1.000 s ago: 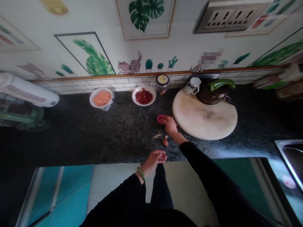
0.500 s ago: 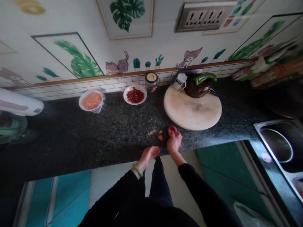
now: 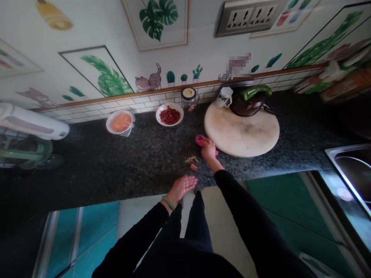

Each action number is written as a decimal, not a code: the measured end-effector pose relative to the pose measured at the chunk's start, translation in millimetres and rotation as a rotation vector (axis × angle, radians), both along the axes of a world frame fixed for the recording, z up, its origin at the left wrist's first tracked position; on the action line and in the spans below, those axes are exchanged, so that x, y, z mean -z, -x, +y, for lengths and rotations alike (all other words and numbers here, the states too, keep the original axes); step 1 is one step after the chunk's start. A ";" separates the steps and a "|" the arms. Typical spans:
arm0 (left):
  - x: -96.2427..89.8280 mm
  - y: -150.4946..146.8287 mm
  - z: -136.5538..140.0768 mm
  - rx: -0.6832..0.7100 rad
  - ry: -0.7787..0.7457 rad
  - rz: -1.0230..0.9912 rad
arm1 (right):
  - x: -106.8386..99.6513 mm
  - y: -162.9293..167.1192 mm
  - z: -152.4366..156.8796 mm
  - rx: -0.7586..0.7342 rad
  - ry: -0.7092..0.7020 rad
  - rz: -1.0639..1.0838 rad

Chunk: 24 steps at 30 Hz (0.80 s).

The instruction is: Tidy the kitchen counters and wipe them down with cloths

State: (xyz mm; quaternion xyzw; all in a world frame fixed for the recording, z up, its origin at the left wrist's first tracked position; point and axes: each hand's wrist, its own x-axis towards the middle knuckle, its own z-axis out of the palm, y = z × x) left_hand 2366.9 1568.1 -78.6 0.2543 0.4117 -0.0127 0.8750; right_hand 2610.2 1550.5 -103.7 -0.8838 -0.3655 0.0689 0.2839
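Note:
My right hand (image 3: pixel 208 150) presses a pink cloth (image 3: pixel 199 140) onto the dark speckled countertop (image 3: pixel 139 162), just left of the round cutting board (image 3: pixel 242 133). Close by on the left lies a small heap of pale crumbs (image 3: pixel 191 159) with an orange scrap (image 3: pixel 193 167). My left hand (image 3: pixel 183 186), a green bangle at its wrist, is held palm up at the counter's front edge, below the crumbs. Its fingers are stretched out and it holds nothing.
At the back stand a bowl of orange food (image 3: pixel 121 122), a bowl of red pieces (image 3: pixel 169 115) and a lidded glass jar (image 3: pixel 189 98). A white mug (image 3: pixel 224 97) and a dark pot (image 3: pixel 247 104) topped by a green pepper (image 3: pixel 257 92) sit behind the board. A sink (image 3: pixel 352 162) is at right.
My right hand has moved the cloth away from the front edge, up and left past the crumbs. The crumbs lie closer together. My left hand has turned its palm further up.

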 end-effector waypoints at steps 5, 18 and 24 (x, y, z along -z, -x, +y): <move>13.3 18.6 -23.7 0.125 0.199 -0.074 | 4.8 35.4 -11.9 -0.315 0.036 0.021; 71.9 54.4 -49.3 0.079 0.429 -0.095 | -27.8 120.0 81.4 -1.320 0.119 0.137; 88.7 59.5 -52.7 -0.013 0.476 -0.090 | -18.3 91.0 30.4 -1.435 0.182 0.163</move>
